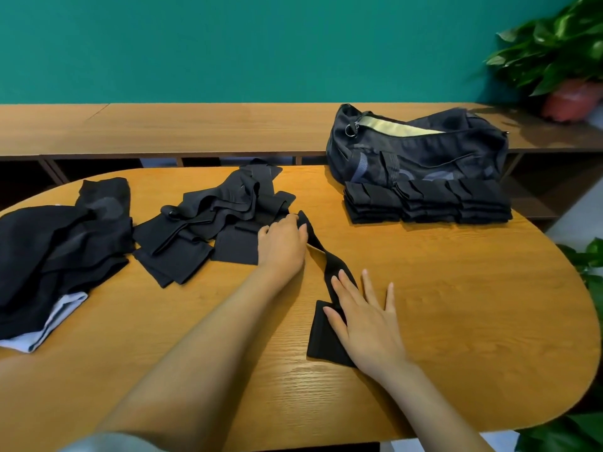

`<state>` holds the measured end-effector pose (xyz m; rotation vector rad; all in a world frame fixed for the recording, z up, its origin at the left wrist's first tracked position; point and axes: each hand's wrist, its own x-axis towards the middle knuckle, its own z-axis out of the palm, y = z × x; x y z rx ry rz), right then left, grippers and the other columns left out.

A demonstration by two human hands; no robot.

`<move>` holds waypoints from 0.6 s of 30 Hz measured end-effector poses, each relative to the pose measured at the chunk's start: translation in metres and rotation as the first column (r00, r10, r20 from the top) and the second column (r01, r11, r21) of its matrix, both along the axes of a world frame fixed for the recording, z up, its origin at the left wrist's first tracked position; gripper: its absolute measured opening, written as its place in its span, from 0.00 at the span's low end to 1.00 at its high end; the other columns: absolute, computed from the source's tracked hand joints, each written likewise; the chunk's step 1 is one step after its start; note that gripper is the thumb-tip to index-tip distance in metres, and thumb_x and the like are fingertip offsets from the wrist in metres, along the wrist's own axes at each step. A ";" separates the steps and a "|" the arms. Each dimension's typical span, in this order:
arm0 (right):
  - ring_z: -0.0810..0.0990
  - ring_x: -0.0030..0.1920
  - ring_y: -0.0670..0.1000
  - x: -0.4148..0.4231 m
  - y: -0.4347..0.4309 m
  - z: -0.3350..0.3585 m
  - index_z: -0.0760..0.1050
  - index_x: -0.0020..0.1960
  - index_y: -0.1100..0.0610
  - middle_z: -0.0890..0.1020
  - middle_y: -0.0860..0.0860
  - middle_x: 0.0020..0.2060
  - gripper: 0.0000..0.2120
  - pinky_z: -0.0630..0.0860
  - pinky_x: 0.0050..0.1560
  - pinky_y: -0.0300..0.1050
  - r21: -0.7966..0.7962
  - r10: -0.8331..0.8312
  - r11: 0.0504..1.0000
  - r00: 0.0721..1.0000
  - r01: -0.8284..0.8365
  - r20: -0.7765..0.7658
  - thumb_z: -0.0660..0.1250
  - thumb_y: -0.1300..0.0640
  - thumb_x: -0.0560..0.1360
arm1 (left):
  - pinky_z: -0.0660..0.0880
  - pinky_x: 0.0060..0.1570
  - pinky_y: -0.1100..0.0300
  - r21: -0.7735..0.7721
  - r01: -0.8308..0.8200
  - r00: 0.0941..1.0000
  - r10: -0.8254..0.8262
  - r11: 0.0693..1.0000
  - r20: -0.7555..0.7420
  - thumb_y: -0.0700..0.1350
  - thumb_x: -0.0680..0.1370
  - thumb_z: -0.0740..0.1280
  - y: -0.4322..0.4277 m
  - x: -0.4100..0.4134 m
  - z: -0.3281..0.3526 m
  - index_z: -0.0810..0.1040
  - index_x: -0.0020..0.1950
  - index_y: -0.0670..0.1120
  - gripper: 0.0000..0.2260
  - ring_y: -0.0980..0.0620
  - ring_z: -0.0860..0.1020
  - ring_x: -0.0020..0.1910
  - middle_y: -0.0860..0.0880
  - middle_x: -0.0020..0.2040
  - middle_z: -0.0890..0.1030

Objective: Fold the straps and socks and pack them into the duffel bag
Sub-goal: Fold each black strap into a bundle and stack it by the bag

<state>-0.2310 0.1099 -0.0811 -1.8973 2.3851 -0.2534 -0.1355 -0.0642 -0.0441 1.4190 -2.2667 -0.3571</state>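
Both hands are on one black strap [327, 267]. Our left hand [282, 246] reaches forward, fingers curled over the strap's far end. We judge this to be a pinch grip, though the fingertips are partly hidden. Our right hand [367, 316] lies flat, fingers straight and spread, pressing the strap's near end onto the tabletop [456, 305].

Layout, left to right:

1. A pile of dark garments [58, 249] lies at the left edge, with a pale lining showing underneath.
2. A loose heap of unfolded straps [208, 220] lies just beside it. Our left hand sits at the heap's right edge.
3. The black strap lies between our hands. Its long axis runs away from us, with the far end leaning slightly left. It shows a twist near the middle.
4. A row of folded stacks [427, 200] sits at the far right, touching the front of the duffel bag [421, 148]. The bag's top zip is open, and a pale lining is visible.

Critical relation: the left hand controls the far end and the right hand anchors the near end. We judge that the fold must bring the far end along the long axis toward the right hand, with the twist taken out first. The bag lies well apart from the strap, ahead and to the right, nearer the right hand.
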 end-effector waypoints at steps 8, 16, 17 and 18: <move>0.38 0.78 0.56 0.003 0.006 -0.001 0.48 0.79 0.48 0.47 0.45 0.78 0.42 0.36 0.74 0.66 0.003 -0.058 0.998 0.998 0.058 -0.012 0.23 0.33 0.72 | 0.48 0.74 0.42 0.034 0.092 0.918 -0.098 0.995 0.385 0.56 0.84 0.44 -0.010 0.003 -0.024 0.58 0.78 0.51 0.23 0.48 0.54 0.77 0.47 0.78 0.58; 0.37 0.77 0.57 0.001 0.015 -0.001 0.48 0.80 0.48 0.47 0.45 0.78 0.46 0.36 0.73 0.66 0.013 -0.071 0.997 0.997 0.070 0.014 0.19 0.32 0.69 | 0.37 0.73 0.38 0.091 0.073 0.877 -0.107 0.993 0.469 0.58 0.83 0.42 -0.006 0.003 -0.019 0.55 0.78 0.59 0.23 0.39 0.49 0.77 0.39 0.78 0.54; 0.35 0.77 0.57 0.000 0.014 0.000 0.47 0.80 0.48 0.46 0.44 0.78 0.46 0.35 0.73 0.66 0.014 -0.058 0.998 0.998 0.057 0.015 0.19 0.32 0.69 | 0.35 0.72 0.38 0.092 0.069 0.895 -0.102 0.993 0.435 0.57 0.84 0.42 -0.004 0.003 -0.016 0.56 0.78 0.58 0.23 0.39 0.49 0.77 0.40 0.78 0.55; 0.35 0.77 0.56 -0.001 0.014 0.001 0.46 0.80 0.47 0.45 0.44 0.78 0.44 0.35 0.73 0.66 0.018 -0.043 0.999 0.999 0.043 0.013 0.20 0.32 0.70 | 0.34 0.72 0.38 0.076 0.067 0.918 -0.091 0.995 0.387 0.56 0.84 0.43 -0.001 0.003 -0.014 0.59 0.78 0.57 0.22 0.41 0.50 0.78 0.42 0.78 0.57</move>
